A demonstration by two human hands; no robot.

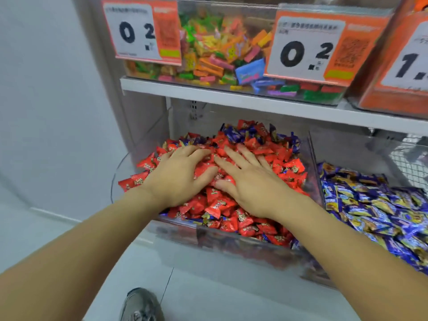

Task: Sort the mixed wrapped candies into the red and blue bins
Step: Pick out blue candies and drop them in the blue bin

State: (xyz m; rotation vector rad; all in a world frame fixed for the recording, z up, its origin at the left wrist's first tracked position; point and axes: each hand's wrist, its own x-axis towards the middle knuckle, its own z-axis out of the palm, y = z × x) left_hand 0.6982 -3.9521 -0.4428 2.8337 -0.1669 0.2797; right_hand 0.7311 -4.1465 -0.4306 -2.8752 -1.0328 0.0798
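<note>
A grey shoe (141, 305) is showing at the bottom edge on the pale floor (208, 297), and above it two bare forearms are reaching forward into a clear bin of red candies (222, 205) on the lower shelf. The left hand (178, 179) is lying palm down on the heap, fingers slightly bent over the wrappers; the right hand (250, 184) is resting just beside it with fingers spread and nearly straight. Neither grip is closing on anything: both are open and pressing flat on the pile, holding no single piece that I can make out. Blue candies (236, 135) are sitting mixed into the red heap, mostly toward the back and a few along the front edge, so the sorting is looking far from finished. To do this step well, the hands should probably be raking the top layer aside gently, exposing the blue wrappers, then pinching them out a few at a time, since the mound is standing above the rim and could spill over the front. Just to the right, across a clear divider, the bin of blue candies (375, 205) is waiting nearby. Farther up, a white shelf (231, 98) is overhanging the heap, limiting headroom, carrying a tub of multicoloured sweets (220, 49) and orange price tags (305, 49).
</note>
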